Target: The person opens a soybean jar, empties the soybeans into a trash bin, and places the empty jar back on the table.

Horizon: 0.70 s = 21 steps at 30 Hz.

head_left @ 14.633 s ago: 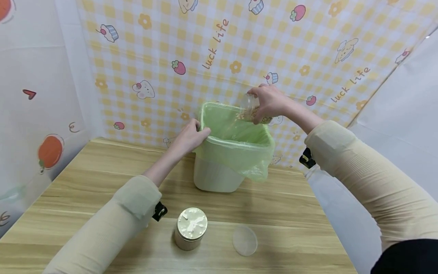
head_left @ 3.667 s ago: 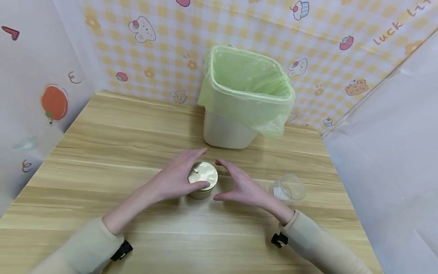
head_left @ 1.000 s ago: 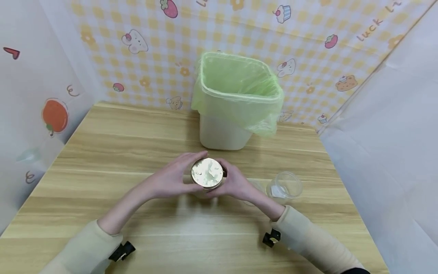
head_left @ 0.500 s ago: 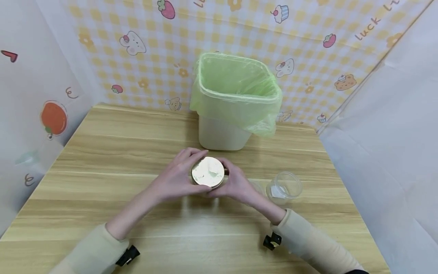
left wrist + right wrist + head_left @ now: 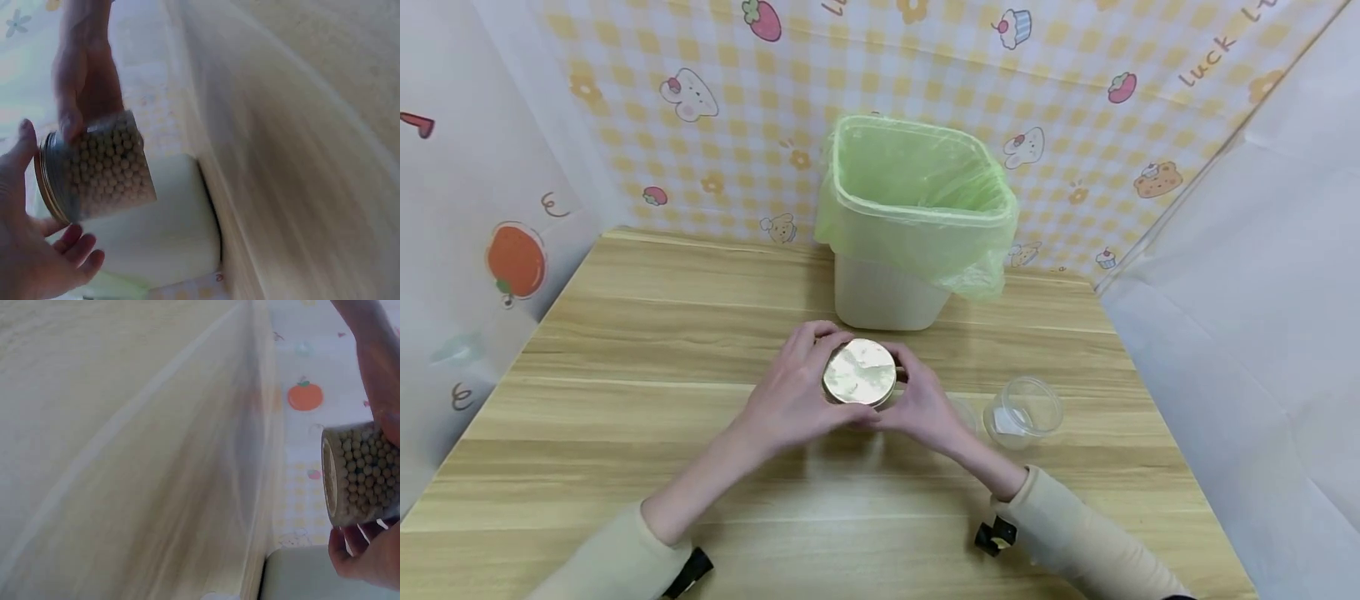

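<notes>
Both hands hold a clear jar (image 5: 109, 169) full of small round beige beans or pellets, with a shiny gold lid (image 5: 860, 372) on top. It is upright and raised off the table. My left hand (image 5: 790, 400) grips around the lid, thumb at the near side and fingers at the far side. My right hand (image 5: 921, 404) is wrapped around the jar's body from the right. In the right wrist view the jar's base (image 5: 331, 478) shows above the wood. Part of the jar's side is hidden by the fingers in the head view.
Behind the hands stands a white bin (image 5: 887, 287) with a green liner bag (image 5: 925, 221) folded over its rim, against the patterned backdrop. An open clear plastic tub (image 5: 1024, 408) is on the wooden table (image 5: 647, 333) at right, with a clear round lid (image 5: 966, 414) partly behind the right wrist.
Long before, my right hand poured the tub's contents into the bin; the tub now stands on the table. Both hands have since taken the jar and lifted it. Lately the left hand shifted around the lid.
</notes>
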### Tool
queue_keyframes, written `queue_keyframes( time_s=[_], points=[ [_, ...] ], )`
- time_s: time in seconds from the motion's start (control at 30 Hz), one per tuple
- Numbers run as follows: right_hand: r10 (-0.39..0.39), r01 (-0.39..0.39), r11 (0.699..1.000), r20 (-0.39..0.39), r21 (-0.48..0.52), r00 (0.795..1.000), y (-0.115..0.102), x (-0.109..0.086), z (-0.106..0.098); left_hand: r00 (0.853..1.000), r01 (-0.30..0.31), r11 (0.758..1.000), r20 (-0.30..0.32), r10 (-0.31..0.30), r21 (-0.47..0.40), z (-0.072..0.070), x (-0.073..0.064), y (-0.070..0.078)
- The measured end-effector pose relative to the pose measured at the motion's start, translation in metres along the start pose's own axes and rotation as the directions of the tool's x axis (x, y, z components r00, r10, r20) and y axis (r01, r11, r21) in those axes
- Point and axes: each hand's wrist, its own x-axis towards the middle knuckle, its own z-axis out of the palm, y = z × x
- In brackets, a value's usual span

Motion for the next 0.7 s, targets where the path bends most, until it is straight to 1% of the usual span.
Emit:
queue_keyframes(
  time_s=[0.03,0.1,0.17,0.27,0.4,0.47,0.53,0.6,0.63,0.7],
  points=[
    [0.007,-0.007,1.0,0.016,0.029,1.0,0.0,0.001,-0.002,0.999,0.012,0.999,0.039,-0.01,-0.035,-0.003,0.001,-0.001],
    [0.01,-0.015,0.995,0.052,0.1,0.999,-0.001,0.002,-0.006,0.992,0.043,0.992,0.127,-0.028,-0.12,-0.01,0.002,-0.004],
    [0.007,-0.02,0.988,0.084,0.154,0.996,-0.001,0.004,-0.009,0.978,0.063,0.98,0.208,-0.022,-0.191,-0.017,0.003,-0.009],
    [-0.009,-0.016,0.98,0.128,0.196,0.992,0.0,0.006,-0.015,0.957,0.077,0.957,0.29,0.008,-0.28,-0.023,0.005,-0.016],
    [-0.046,0.001,0.976,0.2,0.219,0.979,-0.001,0.007,-0.021,0.936,0.069,0.918,0.344,0.076,-0.39,-0.026,0.009,-0.021],
    [-0.068,0.013,0.974,0.237,0.227,0.969,-0.002,0.006,-0.023,0.924,0.059,0.901,0.365,0.114,-0.429,-0.025,0.011,-0.023],
    [-0.082,0.019,0.973,0.266,0.231,0.96,-0.001,0.005,-0.025,0.913,0.045,0.89,0.379,0.148,-0.454,-0.024,0.012,-0.023],
    [-0.086,0.02,0.973,0.281,0.231,0.956,-0.001,0.005,-0.025,0.909,0.03,0.886,0.381,0.168,-0.462,-0.023,0.013,-0.022],
    [-0.089,0.023,0.973,0.282,0.229,0.955,0.0,0.004,-0.025,0.909,0.027,0.884,0.379,0.172,-0.466,-0.022,0.014,-0.022],
    [-0.097,0.034,0.973,0.271,0.227,0.958,0.001,0.004,-0.025,0.917,0.023,0.884,0.361,0.167,-0.467,-0.019,0.014,-0.021]
  ],
)
